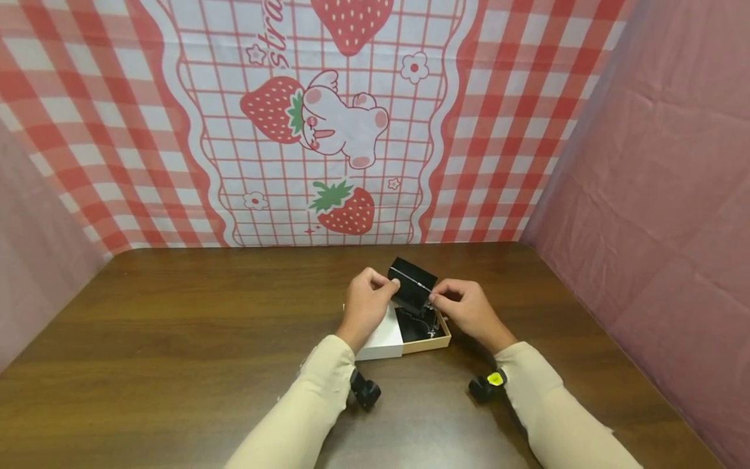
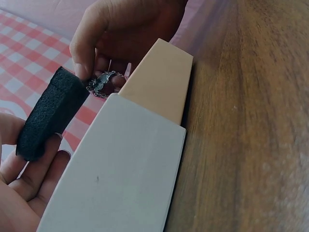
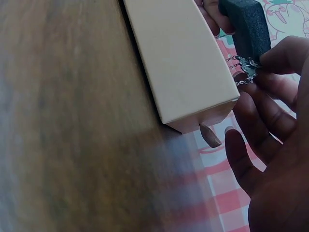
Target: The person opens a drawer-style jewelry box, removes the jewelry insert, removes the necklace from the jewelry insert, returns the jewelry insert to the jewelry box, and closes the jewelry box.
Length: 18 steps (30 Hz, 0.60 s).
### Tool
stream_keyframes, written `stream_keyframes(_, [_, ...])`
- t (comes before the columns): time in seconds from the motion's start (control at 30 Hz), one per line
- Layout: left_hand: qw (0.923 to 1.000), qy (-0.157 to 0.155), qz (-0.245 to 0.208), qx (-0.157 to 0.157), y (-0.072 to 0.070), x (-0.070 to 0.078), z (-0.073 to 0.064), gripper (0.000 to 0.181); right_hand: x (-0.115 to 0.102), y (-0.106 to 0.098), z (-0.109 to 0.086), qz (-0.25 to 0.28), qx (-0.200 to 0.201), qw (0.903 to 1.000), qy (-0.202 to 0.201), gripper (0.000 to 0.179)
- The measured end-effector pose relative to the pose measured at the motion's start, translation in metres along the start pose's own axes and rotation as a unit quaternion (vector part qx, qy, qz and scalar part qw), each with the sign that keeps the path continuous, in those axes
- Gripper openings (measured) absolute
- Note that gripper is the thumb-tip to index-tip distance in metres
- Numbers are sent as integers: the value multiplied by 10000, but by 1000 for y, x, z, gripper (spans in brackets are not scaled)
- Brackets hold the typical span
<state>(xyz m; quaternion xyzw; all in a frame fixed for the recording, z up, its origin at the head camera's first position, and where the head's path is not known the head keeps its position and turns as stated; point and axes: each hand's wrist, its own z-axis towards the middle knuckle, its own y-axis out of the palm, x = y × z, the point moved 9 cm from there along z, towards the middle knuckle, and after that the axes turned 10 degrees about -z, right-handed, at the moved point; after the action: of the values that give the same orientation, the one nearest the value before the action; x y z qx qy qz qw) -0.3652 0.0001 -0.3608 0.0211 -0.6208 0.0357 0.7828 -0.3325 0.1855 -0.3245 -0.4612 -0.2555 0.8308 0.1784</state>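
My left hand (image 1: 368, 303) holds a small black foam pad (image 1: 407, 296) by its left side, tilted above an opened slide-out box. Across the pad's face runs a thin silver chain (image 1: 413, 279). At the pad's right edge, the thumb and index finger of my right hand (image 1: 471, 311) pinch the chain, and its links bunch beside the fingertips in the right wrist view. Beneath are the box's white sleeve (image 1: 381, 350) and its tan drawer (image 1: 426, 346), pulled out to the right. Inside the drawer lies black lining (image 1: 411, 330), with more silver chain over it.
A brown ribbon tab (image 3: 210, 136) sticks out from the drawer's end. The box stands on a brown wooden table (image 1: 205, 365). Behind rises a red-and-white checked strawberry cloth (image 1: 498, 130), with a pink cloth (image 1: 662, 215) on the right. Black cameras (image 1: 366, 393) are strapped to both wrists.
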Motion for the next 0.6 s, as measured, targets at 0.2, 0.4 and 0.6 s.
stream_keyframes(0.2, [10000,-29,36,40,0,-1,0,18,-2,-4,-1,-127,178,9998,-8,5])
stream_keyframes(0.4, [9998,38,-168,26,2,0,0,17,-2,-6,-1,-141,349,9993,44,6])
stream_keyframes(0.6, [9999,8,-137,71,1,-2,-1,17,-1,-7,-1,-79,364,9993,98,6])
